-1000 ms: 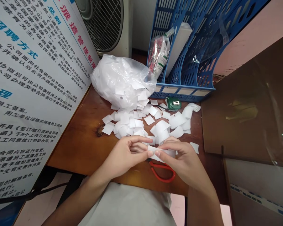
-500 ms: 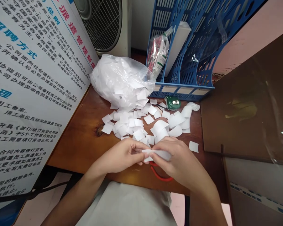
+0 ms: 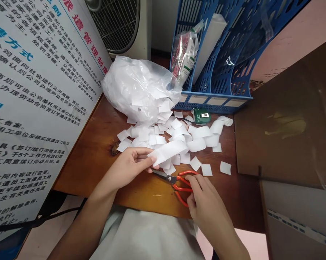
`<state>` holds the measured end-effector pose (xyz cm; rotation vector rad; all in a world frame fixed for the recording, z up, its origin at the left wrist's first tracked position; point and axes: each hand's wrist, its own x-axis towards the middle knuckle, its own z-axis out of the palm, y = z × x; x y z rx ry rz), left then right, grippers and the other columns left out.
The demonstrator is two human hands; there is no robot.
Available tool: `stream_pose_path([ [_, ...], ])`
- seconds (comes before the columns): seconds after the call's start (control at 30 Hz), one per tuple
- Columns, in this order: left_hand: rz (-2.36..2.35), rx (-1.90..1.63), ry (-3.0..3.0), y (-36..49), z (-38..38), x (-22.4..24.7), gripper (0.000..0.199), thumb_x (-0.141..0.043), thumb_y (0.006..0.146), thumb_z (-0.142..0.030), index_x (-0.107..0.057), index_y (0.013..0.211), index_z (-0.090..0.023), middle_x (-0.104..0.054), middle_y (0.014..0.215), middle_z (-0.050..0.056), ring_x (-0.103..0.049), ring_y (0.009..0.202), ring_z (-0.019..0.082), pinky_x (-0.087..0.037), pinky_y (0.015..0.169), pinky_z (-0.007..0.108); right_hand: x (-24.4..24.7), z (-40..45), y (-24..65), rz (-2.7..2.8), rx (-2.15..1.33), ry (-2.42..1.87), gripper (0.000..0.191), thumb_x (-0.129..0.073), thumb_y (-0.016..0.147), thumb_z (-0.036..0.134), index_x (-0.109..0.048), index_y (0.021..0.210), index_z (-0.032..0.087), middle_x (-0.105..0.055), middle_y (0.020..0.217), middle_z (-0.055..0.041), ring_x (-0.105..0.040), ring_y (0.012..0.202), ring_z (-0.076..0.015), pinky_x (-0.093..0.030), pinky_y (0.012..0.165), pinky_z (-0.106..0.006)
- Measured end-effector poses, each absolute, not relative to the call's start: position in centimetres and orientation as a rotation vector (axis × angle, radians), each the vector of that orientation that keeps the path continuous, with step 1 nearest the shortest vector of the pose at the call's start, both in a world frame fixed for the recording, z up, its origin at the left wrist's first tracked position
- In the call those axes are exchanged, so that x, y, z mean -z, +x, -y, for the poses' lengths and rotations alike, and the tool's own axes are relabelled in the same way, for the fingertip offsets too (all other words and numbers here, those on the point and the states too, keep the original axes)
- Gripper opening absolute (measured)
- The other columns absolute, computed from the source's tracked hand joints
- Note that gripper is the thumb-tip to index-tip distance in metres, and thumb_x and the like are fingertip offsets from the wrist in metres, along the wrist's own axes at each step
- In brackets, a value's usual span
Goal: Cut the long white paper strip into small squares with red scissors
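A white paper strip (image 3: 169,150) is pinched at its left end between the thumb and fingers of my left hand (image 3: 135,164). Red-handled scissors (image 3: 176,179) lie on the table below the strip, blades pointing left, their tips close to my left fingers. My right hand (image 3: 203,195) is at the scissors' handles, its fingers curled on the upper red loop. Many small white paper pieces (image 3: 152,139) are heaped beyond my hands, with longer curled strips (image 3: 202,139) at the heap's right side.
A clear plastic bag of white paper (image 3: 138,86) stands behind the heap. Near it are a green tape measure (image 3: 201,116) and a blue file rack (image 3: 217,99). A printed board (image 3: 43,90) borders the left, a brown cardboard panel (image 3: 282,144) the right.
My right hand has let go of the paper and moved down right to the scissors, now uncovered. The strip extends from my left hand alone. More loose pieces lie right of centre.
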<state>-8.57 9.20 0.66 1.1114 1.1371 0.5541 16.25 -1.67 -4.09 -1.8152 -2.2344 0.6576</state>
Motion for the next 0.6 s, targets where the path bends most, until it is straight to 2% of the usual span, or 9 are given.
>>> stream_pose_path([
  [0.1, -1.107, -0.606, 1.104, -8.8, -9.1, -0.6, 0.026, -0.072, 0.091, -0.032, -0.078, 0.111, -0.016, -0.076, 0.092, 0.006, -0.063, 0.075, 0.013, -0.052, 0.071, 0.021, 4.4, 1.1, 15.7, 2.175, -0.649, -1.850, 0.053, -0.045, 0.072, -0.009, -0.052, 0.115, 0.022, -0.060, 0.105, -0.0068, -0.055, 0.092, -0.0263, -0.049, 0.078, -0.043],
  [0.23, -1.094, -0.654, 1.097, -9.3, -9.0, -0.7, 0.023, -0.071, 0.092, -0.031, -0.078, 0.106, -0.014, -0.074, 0.089, 0.006, -0.060, 0.071, 0.012, -0.051, 0.073, 0.022, 3.9, 0.9, 16.7, 2.137, -0.701, -1.851, 0.034, -0.048, 0.076, -0.004, -0.052, 0.098, 0.021, -0.060, 0.102, -0.0074, -0.054, 0.092, -0.0271, -0.048, 0.076, -0.043],
  [0.33, -1.107, -0.682, 1.050, -9.5, -9.0, -0.9, 0.023, -0.074, 0.089, -0.030, -0.077, 0.103, -0.012, -0.073, 0.085, 0.006, -0.060, 0.072, 0.012, -0.050, 0.071, 0.021, 3.4, 1.9, 18.4, 1.940, -1.039, -1.746, 0.019, -0.053, 0.086, 0.007, -0.049, 0.096, 0.022, -0.058, 0.098, -0.0060, -0.055, 0.083, -0.0219, -0.049, 0.069, -0.035],
  [0.43, -1.138, -0.628, 1.009, -9.6, -8.9, -0.7, 0.035, -0.074, 0.090, -0.035, -0.072, 0.117, -0.013, -0.075, 0.087, 0.008, -0.064, 0.076, 0.015, -0.052, 0.070, 0.022, 3.0, 4.0, 20.1, 1.631, -1.341, -1.640, 0.005, -0.055, 0.096, 0.023, -0.050, 0.096, 0.023, -0.053, 0.084, -0.0021, -0.051, 0.070, -0.0167, -0.050, 0.063, -0.028],
  [0.53, -1.201, -0.519, 1.018, -9.5, -8.7, -0.2, 0.043, -0.070, 0.093, -0.038, -0.063, 0.129, -0.015, -0.077, 0.087, 0.007, -0.067, 0.073, 0.015, -0.054, 0.073, 0.024, 3.0, 6.1, 20.9, 1.353, -1.303, -1.781, 0.021, -0.067, 0.091, 0.042, -0.057, 0.094, 0.023, -0.055, 0.077, -0.0016, -0.055, 0.066, -0.0159, -0.053, 0.061, -0.024],
  [0.6, -1.218, -0.489, 1.028, -9.1, -8.4, 0.1, 0.042, -0.069, 0.094, -0.037, -0.060, 0.129, -0.015, -0.077, 0.086, 0.007, -0.067, 0.071, 0.014, -0.054, 0.074, 0.024, 3.2, 7.3, 20.9, 1.241, -1.285, -1.858, 0.031, -0.075, 0.083, 0.048, -0.063, 0.095, 0.022, -0.063, 0.078, -0.0046, -0.062, 0.067, -0.0191, -0.056, 0.061, -0.026],
])
